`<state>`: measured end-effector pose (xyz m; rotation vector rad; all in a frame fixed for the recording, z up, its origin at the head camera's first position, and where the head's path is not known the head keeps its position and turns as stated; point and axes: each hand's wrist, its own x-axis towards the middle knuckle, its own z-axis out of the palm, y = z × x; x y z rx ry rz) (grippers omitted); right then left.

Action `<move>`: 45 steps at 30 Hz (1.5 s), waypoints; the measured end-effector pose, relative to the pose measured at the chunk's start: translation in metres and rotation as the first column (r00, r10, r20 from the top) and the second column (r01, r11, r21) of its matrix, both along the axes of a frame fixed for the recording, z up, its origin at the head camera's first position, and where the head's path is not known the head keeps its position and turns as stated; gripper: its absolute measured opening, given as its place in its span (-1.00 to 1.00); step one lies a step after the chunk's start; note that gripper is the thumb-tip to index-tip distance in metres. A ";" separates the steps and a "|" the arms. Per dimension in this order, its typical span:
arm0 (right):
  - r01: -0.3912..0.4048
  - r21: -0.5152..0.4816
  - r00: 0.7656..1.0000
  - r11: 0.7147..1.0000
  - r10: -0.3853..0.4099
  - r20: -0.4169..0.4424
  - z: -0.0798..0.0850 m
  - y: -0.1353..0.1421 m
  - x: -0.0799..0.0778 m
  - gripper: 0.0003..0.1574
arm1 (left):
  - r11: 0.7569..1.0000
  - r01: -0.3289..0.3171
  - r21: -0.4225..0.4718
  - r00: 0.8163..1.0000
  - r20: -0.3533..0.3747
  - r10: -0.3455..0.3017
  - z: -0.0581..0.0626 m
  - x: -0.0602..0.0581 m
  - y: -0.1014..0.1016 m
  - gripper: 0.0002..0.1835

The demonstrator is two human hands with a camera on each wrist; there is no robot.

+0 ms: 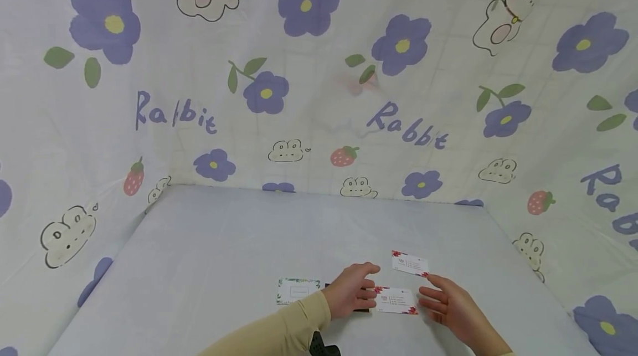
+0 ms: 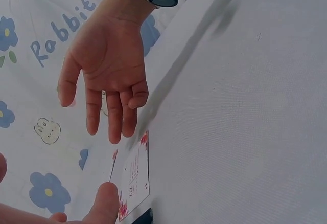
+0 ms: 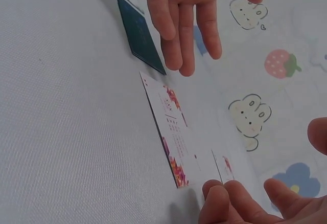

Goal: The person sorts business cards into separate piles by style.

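Note:
Both hands hover close over a row of cards on the table, palms facing each other and nothing held. My left hand [image 1: 351, 292] has loosely bent fingers over a dark teal card [image 3: 141, 37], which it partly hides in the head view. Between the hands lies a white card with red floral corners [image 1: 396, 300]. To its right is my right hand [image 1: 453, 311], fingers apart and relaxed. Its index fingertip, in the head view, is right at the corner of a second white card with red flowers [image 1: 410, 263], farther back.
Left of the dark card lies a white card with a green leafy border [image 1: 299, 291]. A pale cloth covers the table [image 1: 209, 256]. Fabric walls [image 1: 309, 68] printed with flowers, rabbits and strawberries rise at the back and both sides.

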<state>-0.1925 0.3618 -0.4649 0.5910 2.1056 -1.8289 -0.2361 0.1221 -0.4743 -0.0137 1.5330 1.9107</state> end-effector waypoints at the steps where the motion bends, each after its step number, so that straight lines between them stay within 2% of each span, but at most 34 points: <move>1: 0.000 0.001 1.000 1.000 0.000 0.003 0.000 0.000 0.000 0.16 | 1.000 0.003 0.003 1.000 -0.001 -0.003 0.000 0.000 0.000 -0.20; 11: -0.003 0.012 1.000 1.000 0.003 0.000 0.002 0.003 0.001 0.07 | 1.000 -0.015 0.003 1.000 -0.015 0.015 0.004 -0.003 0.007 -0.22; 19: 0.004 0.047 1.000 0.999 -0.004 0.004 0.001 0.005 -0.004 0.08 | 0.998 -0.064 0.005 0.996 -0.057 0.064 0.003 -0.012 0.023 -0.20; 28: 0.040 0.048 0.999 0.998 -0.040 0.012 0.002 0.008 -0.009 0.09 | 0.996 -0.088 -0.033 0.992 -0.093 0.085 0.002 -0.024 0.037 -0.24; 35: 0.094 0.061 0.996 0.994 -0.094 -0.009 0.005 0.025 -0.014 0.07 | 0.990 -0.108 -0.086 0.986 -0.136 0.096 -0.005 -0.043 0.038 -0.26; 45: 0.150 0.096 0.988 0.984 -0.151 0.005 0.009 0.062 -0.026 0.09 | 0.972 -0.171 -0.164 0.978 -0.148 0.147 -0.001 -0.077 0.034 -0.29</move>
